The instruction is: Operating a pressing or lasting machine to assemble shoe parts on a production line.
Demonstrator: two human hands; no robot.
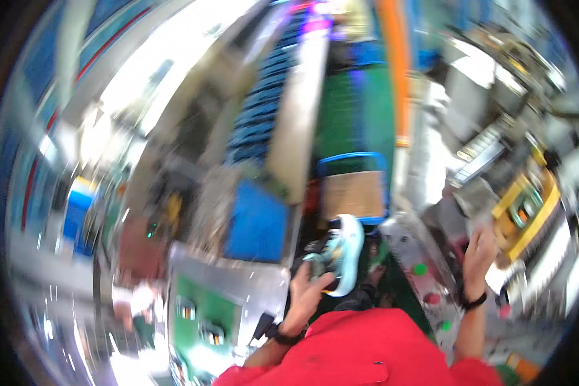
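Note:
A sneaker (350, 254) with a pale blue-white sole and a dark upper is in my left hand (307, 297). My fingers and thumb close around its upper, and the sole faces right. On the other side, my right hand (480, 256) is raised beside a machine with a yellow frame (526, 215). Motion smears its fingers, so I cannot make out whether they touch the machine or hold anything. Each wrist has a dark band.
On the left runs a blue ribbed conveyor (264, 96), with a blue panel (257, 222) at its near end. A green-topped table (206, 309) bears several small dark items. Ahead stands a blue-framed cart (354, 193) with a brown board. A metal panel with coloured buttons (420, 269) lies right.

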